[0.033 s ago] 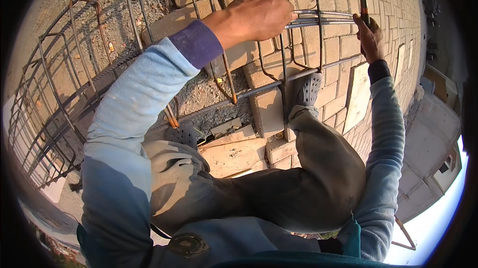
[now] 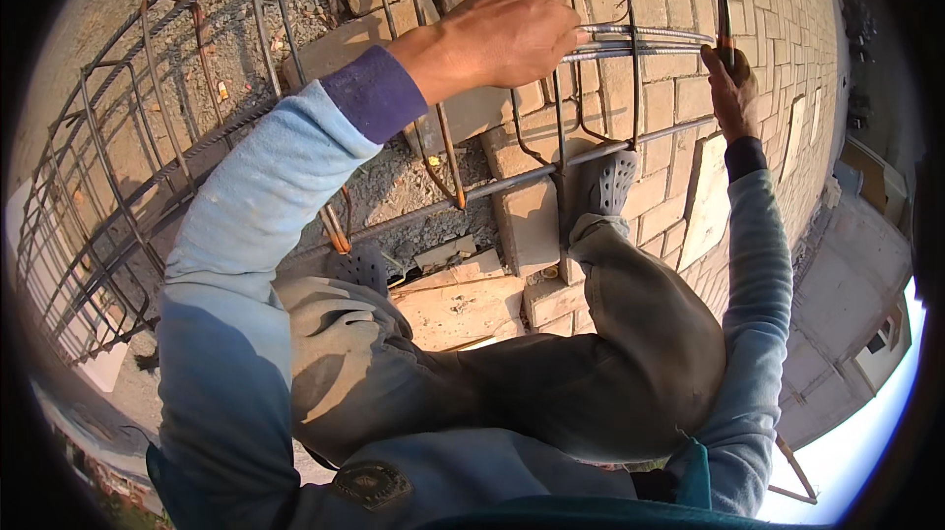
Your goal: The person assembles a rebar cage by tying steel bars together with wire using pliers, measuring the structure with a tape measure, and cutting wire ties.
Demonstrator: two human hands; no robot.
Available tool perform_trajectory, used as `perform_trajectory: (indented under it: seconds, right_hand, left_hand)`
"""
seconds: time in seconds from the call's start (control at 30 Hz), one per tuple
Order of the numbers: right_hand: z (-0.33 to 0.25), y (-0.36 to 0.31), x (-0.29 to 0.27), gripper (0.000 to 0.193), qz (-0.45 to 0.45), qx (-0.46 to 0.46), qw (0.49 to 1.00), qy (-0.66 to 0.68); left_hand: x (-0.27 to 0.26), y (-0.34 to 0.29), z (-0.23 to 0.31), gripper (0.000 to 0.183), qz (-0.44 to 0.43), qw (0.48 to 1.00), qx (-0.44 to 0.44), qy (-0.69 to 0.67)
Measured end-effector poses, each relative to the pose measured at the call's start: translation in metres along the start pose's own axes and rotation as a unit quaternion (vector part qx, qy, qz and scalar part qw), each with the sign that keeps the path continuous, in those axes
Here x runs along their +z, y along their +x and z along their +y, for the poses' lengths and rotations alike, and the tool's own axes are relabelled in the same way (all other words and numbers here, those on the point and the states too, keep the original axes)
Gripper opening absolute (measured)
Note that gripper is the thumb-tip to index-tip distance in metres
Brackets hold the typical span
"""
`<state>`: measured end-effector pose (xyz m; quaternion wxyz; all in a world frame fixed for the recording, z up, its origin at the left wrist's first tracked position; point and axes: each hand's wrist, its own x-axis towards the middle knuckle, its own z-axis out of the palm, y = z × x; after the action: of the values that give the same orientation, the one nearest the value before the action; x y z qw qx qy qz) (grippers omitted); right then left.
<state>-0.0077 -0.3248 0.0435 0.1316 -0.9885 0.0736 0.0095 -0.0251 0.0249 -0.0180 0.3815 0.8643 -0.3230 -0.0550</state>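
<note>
My left hand is closed at the upper ribbed rebars, right where they cross the bent steel stirrups. Its fingertips are partly hidden behind the hand. Around the far right ends of these bars, my right hand grips a slim hand tool with a dark metal head pointing up and away and some orange on its handle. What kind of tool it is, I cannot make out. Closer to me, a long lower rebar runs across the stirrups, in front of my shoes.
The rebar cage curves away to the left over gravel. Paving blocks cover the ground to the right. My grey perforated shoe stands by the lower bar. A wooden board lies between my legs.
The hand tool and my right hand have shifted slightly down and to the right. My left hand stays in nearly the same place; its forearm has edged a little left.
</note>
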Motion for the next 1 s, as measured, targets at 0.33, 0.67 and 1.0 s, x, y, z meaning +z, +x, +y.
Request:
perform_trajectory:
  seconds: [0.33,0.67,1.0]
  right_hand:
    - [0.024,-0.018,0.009,0.035,-0.17,-0.363,0.916,0.006]
    - [0.15,0.012,0.054,0.032,-0.088,-0.284,0.932,0.208]
    - [0.185,0.12,0.04,0.047,-0.155,0.063,0.978,0.123]
  left_hand:
    - [-0.011,0.006,0.025,0.036,0.04,0.932,-0.235,-0.272]
    - [0.017,0.03,0.067,0.028,0.143,0.937,-0.273,-0.163]
    - [0.041,0.061,0.08,0.031,0.157,0.859,-0.438,-0.215]
